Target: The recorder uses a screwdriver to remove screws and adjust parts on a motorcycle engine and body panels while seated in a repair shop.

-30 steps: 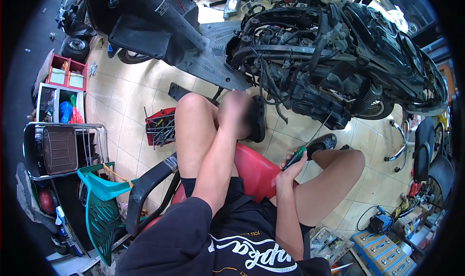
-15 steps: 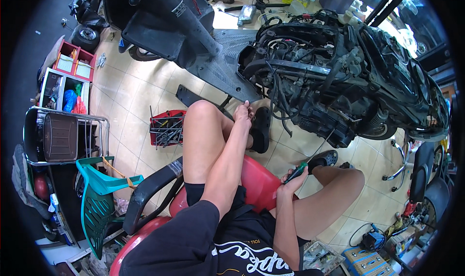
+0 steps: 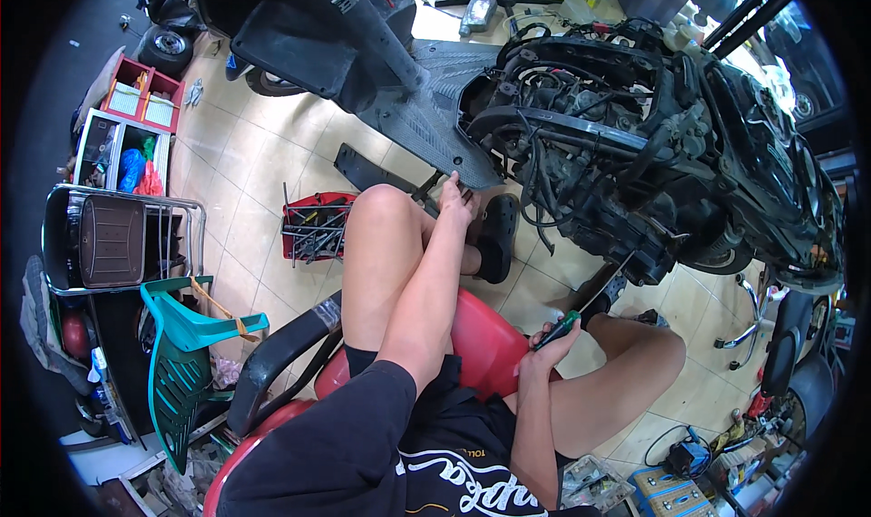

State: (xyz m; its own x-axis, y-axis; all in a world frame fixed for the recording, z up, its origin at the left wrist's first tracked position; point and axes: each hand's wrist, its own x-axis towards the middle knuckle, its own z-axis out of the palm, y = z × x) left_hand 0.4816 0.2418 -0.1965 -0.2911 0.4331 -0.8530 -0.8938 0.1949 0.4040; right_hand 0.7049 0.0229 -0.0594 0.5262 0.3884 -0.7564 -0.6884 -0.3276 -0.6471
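Note:
In my right hand (image 3: 552,343) is a long screwdriver (image 3: 555,329) with a green and black handle. Its thin shaft slants up and right to the lower engine casing (image 3: 647,261) of a dark, partly stripped scooter (image 3: 581,136); I cannot make out exactly where the tip touches. My left hand (image 3: 457,205) is at the near edge of the scooter's grey textured footboard (image 3: 440,145). One finger stretches up to the edge and the others look loosely bent, with no object visible in them.
A red tray (image 3: 299,249) of metal tools sits on the tiles left of my knee. Farther left stand a green plastic chair (image 3: 177,372) and a metal-framed chair (image 3: 113,240). Behind my right leg lie a yellow-blue case (image 3: 670,492) and a parts box (image 3: 594,485).
The view has shifted slightly, so the scooter sits a bit farther right. My left hand has moved up against the footboard edge, one finger now straighter. My right hand keeps the screwdriver.

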